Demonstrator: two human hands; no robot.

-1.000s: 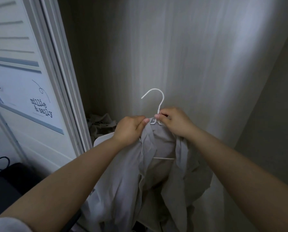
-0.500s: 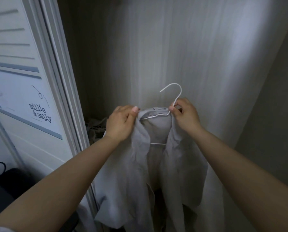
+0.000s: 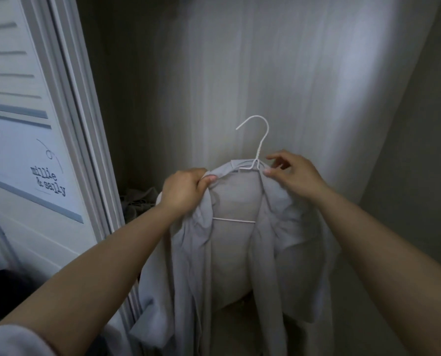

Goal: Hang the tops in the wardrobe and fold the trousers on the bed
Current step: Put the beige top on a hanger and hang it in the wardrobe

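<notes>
Inside the open wardrobe, its pale back wall lit from the right and its louvred door slid aside at left, I hold a grey top up at chest height, in front of the wardrobe's back wall. The garment hangs full length, front open, so its weight keeps it draped while I seat it. No rail is clear in this view; a dark edge at the very top may be one, but I cannot tell. A crumpled heap of darker cloth lies low in the left corner. My left hand is closed in a fist around the top's left shoulder, gripping fabric, and I judge the hanger arm beneath it too, to carry the load. My right hand is half open, thumb and forefinger pinching the collar by the hanger's neck, the other fingers loosely curled, apparently tidying the cloth there. The white wire hanger stands upright, hook free, its crossbar showing through the open front. Hooking it up looks to be next.
</notes>
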